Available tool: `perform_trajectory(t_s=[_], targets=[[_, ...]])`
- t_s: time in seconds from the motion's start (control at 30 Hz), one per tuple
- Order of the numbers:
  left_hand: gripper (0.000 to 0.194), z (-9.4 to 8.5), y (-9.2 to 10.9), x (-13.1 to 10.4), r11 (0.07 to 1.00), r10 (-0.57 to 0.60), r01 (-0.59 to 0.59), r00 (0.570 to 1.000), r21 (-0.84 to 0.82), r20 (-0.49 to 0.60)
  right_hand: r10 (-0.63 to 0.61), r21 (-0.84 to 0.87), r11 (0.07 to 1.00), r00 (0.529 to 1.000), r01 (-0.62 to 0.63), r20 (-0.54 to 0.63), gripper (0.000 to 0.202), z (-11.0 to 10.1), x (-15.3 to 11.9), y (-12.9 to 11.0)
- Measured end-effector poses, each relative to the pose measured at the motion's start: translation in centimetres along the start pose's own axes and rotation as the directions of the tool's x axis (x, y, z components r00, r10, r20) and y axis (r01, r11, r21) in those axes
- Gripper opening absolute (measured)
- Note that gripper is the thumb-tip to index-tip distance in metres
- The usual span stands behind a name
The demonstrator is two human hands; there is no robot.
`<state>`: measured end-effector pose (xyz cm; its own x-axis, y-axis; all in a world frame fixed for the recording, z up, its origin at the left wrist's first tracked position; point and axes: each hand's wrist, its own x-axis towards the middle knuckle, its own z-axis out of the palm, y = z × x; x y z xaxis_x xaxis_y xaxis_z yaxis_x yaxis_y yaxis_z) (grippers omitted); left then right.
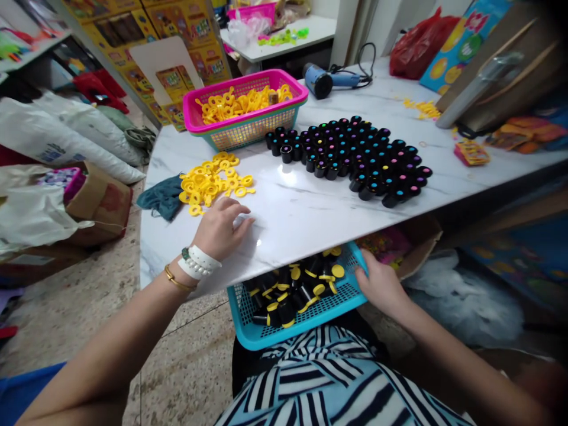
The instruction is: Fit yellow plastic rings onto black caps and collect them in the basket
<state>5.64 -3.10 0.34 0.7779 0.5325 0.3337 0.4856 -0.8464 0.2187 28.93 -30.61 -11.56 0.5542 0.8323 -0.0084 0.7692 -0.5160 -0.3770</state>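
Note:
My left hand (222,227) rests on the white marbled table (293,216), fingers loosely bent and a little apart, with nothing visible in them. Just beyond it lies a loose pile of yellow plastic ring pieces with short handles (208,180). My right hand (378,284) is closed on the right rim of a blue plastic basket (302,322). The basket sits at my lap, partly under the table edge, and holds several black cylinders with yellow ends (284,310). Farther back on the table, many black cylinders (350,151) stand upright in close rows, with small coloured dots on top.
A pink-and-teal basket (213,139) with yellow ring pieces stands at the back. A blue heat gun (317,80), a red bag (419,44) and a dark cloth (160,198) lie on the table. Sacks (75,139) and a cardboard box (106,201) are at left.

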Motion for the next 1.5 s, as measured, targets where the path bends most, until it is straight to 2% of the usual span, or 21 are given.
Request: perform_trajectory(t_s=[0.1, 0.2, 0.3, 0.4, 0.47, 0.57, 0.63, 0.67, 0.73, 0.83, 0.9, 1.0, 1.07, 1.17, 1.27, 1.37, 1.43, 1.5], targets=[[0.030, 0.8, -2.5, -0.3, 0.989, 0.008, 0.000, 0.999, 0.146, -0.053, -0.030, 0.137, 0.990, 0.992, 0.013, 0.120, 0.047, 0.9, -1.5, -1.1], [0.037, 1.0, -5.2, 0.6, 0.940, -0.123, 0.160, 0.982, 0.302, -0.141, -0.026, 0.251, 0.968, 0.982, -0.021, 0.185, 0.049, 1.6, -2.9, -1.4], [0.046, 1.2, -6.9, 1.8, 0.894, -0.264, 0.270, 0.962, 0.357, -0.066, -0.014, 0.297, 0.954, 0.978, -0.050, 0.207, 0.051, 1.6, -3.4, -1.0], [0.046, 1.4, -6.8, 2.2, 0.876, -0.265, 0.222, 0.963, 0.428, 0.041, -0.056, 0.327, 0.945, 0.966, -0.030, 0.251, 0.051, 0.8, -3.7, -0.6], [0.039, 1.4, -6.2, 2.1, 0.865, -0.229, 0.181, 0.972, 0.468, 0.048, -0.058, 0.307, 0.951, 0.951, -0.040, 0.304, 0.048, 0.2, -3.9, -0.5], [0.026, 1.3, -5.1, 1.7, 0.870, -0.146, 0.148, 0.988, 0.471, -0.041, -0.023, 0.230, 0.971, 0.932, -0.066, 0.362, 0.044, -0.7, -4.0, -0.3], [0.024, 1.4, -4.6, 1.3, 0.873, -0.093, 0.142, 0.988, 0.467, -0.127, -0.042, 0.181, 0.983, 0.927, -0.028, 0.372, 0.046, -1.2, -4.0, -0.2], [0.024, 1.5, -4.5, 1.2, 0.877, -0.084, 0.141, 0.986, 0.460, -0.141, -0.067, 0.161, 0.987, 0.931, 0.009, 0.360, 0.049, -1.6, -3.9, -0.1], [0.030, 1.7, -4.2, 0.8, 0.894, -0.096, 0.131, 0.990, 0.429, -0.102, -0.132, 0.138, 0.986, 0.950, 0.096, 0.281, 0.052, -2.3, -3.6, 0.0], [0.027, 1.9, -3.9, 0.3, 0.918, -0.099, 0.100, 0.995, 0.383, -0.023, -0.189, 0.104, 0.978, 0.981, 0.182, 0.051, 0.047, -3.3, -2.4, -0.1], [0.024, 2.1, -3.4, 0.1, 0.915, -0.099, 0.117, 0.993, 0.387, -0.067, -0.260, 0.131, 0.954, 0.963, 0.268, -0.076, 0.043, -4.0, -1.1, -0.7], [0.029, 2.4, -2.2, 0.3, 0.932, -0.069, 0.114, 0.988, 0.345, -0.141, -0.418, 0.204, 0.870, 0.891, 0.448, -0.176, 0.037, -4.8, 1.1, -3.1], [0.026, 2.6, -1.4, 0.8, 0.956, -0.028, 0.055, 0.995, 0.289, -0.096, -0.503, 0.219, 0.808, 0.834, 0.547, -0.226, 0.032, -5.2, 2.3, -5.4], [0.017, 2.7, -0.5, 0.9, 0.977, 0.005, -0.014, 0.999, 0.213, 0.045, -0.608, 0.209, 0.722, 0.749, 0.659, -0.262, 0.028, -5.4, 3.5, -8.8], [0.016, 2.9, 0.7, -0.6, 0.990, 0.052, -0.060, 0.996, 0.124, 0.070, -0.657, 0.213, 0.658, 0.689, 0.722, -0.306, 0.027, -5.3, 3.8, -10.6], [0.016, 2.9, 2.2, -2.9, 0.994, 0.111, -0.111, 0.994, 0.013, -0.014, -0.627, 0.241, 0.654, 0.692, 0.717, -0.358, 0.029, -5.3, 4.0, -11.1], [0.014, 3.0, 3.3, -3.7, 0.995, 0.088, -0.091, 0.994, -0.049, -0.062, -0.607, 0.239, 0.684, 0.719, 0.689, -0.339, 0.037, -5.2, 4.5, -11.2], [0.009, 3.3, 4.4, -3.6, 0.990, 0.036, -0.044, 0.998, -0.135, -0.057, -0.614, 0.244, 0.696, 0.735, 0.676, -0.287, 0.050, -4.9, 5.5, -11.5]])
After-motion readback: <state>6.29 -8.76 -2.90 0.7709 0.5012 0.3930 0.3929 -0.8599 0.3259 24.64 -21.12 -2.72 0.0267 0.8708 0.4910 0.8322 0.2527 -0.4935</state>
